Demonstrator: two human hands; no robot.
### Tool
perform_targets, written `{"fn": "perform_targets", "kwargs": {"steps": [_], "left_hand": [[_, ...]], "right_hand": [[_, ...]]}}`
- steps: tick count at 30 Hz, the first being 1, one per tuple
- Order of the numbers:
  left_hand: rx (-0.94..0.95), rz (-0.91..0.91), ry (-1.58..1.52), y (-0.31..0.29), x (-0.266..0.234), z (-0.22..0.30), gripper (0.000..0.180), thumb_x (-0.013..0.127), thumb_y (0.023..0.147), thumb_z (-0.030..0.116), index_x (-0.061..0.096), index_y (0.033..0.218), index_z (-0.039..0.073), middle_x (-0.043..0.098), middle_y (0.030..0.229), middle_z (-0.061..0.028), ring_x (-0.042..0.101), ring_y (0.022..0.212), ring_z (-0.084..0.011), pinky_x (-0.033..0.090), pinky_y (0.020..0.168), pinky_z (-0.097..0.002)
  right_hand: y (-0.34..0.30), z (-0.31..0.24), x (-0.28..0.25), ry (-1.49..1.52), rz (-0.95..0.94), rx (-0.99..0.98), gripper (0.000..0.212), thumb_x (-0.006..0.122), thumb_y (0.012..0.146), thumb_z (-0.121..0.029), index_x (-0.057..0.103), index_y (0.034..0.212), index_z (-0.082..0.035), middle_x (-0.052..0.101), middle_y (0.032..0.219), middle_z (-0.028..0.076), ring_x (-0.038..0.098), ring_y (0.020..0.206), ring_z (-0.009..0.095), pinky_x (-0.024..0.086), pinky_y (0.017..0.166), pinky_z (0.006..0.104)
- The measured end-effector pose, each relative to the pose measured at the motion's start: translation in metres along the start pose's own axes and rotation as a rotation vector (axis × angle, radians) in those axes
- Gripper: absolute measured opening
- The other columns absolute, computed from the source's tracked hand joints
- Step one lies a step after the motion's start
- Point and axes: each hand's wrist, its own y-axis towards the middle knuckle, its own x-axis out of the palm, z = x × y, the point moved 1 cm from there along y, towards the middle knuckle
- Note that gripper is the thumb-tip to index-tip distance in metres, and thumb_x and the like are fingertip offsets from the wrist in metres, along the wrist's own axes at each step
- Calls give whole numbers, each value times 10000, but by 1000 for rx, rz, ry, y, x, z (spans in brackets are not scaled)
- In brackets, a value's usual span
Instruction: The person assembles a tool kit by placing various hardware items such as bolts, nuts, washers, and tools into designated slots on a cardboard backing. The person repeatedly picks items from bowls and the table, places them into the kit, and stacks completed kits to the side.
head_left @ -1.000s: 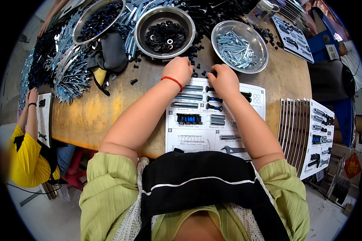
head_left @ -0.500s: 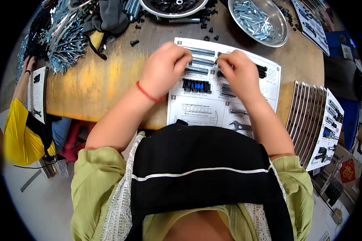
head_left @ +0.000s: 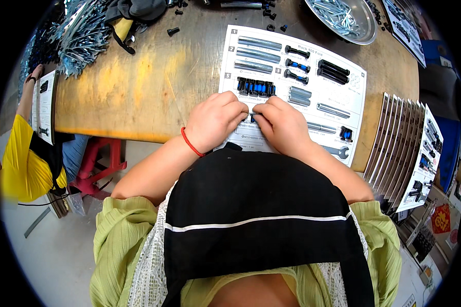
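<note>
A printed parts sheet [head_left: 287,37] lies on the workbench before me, with metal parts lying on its pictures. Low on the sheet, my left hand [head_left: 216,121] and my right hand [head_left: 281,126] are closed, fingertips almost meeting. Small black-and-blue bolts [head_left: 251,118] show between them, partly hidden by the fingers. Just above sits a row of several black-and-blue bolts [head_left: 256,87]. Silver rods [head_left: 259,43] lie at the upper left of the sheet, long black bolts [head_left: 333,71] at its right, and short silver tubes [head_left: 299,95] near the middle.
A metal bowl of silver pins [head_left: 343,20] stands at the far right, beside loose black screws. Propped sheets [head_left: 400,153] line the right edge. Tinsel-like strips [head_left: 84,38] and a grey-and-yellow glove [head_left: 133,15] lie far left. A person in yellow [head_left: 28,163] sits left.
Both hands have come down the sheet toward me, from the upper rods to its lower part, uncovering the rods and black bolts. The view has shifted slightly.
</note>
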Motion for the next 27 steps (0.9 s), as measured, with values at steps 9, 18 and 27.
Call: {"fn": "perform_targets", "kwargs": {"steps": [9, 18, 27], "left_hand": [[-23, 19, -39, -14, 9, 20, 311, 783, 742, 122, 620, 1007, 118, 593, 797, -32, 594, 718, -231, 486, 645, -338], [-147, 99, -83, -9, 15, 16, 453, 795, 693, 54, 611, 1103, 107, 603, 782, -13, 556, 639, -172, 475, 619, -311], [-261, 157, -66, 58, -47, -17, 303, 742, 794, 97, 654, 1080, 49, 630, 921, -63, 588, 690, -153, 512, 676, -289]], "right_hand": [[-22, -3, 2, 96, -82, 53, 282, 707, 801, -48, 608, 1064, -68, 631, 904, 93, 657, 784, 256, 527, 651, 339], [-12, 3, 8, 125, -57, 59, 306, 697, 801, -53, 577, 1081, -77, 637, 955, 107, 652, 828, 311, 532, 671, 381], [53, 45, -60, -21, 133, 156, 235, 673, 844, -148, 658, 1060, -55, 633, 1001, 119, 647, 898, 293, 521, 793, 403]]}}
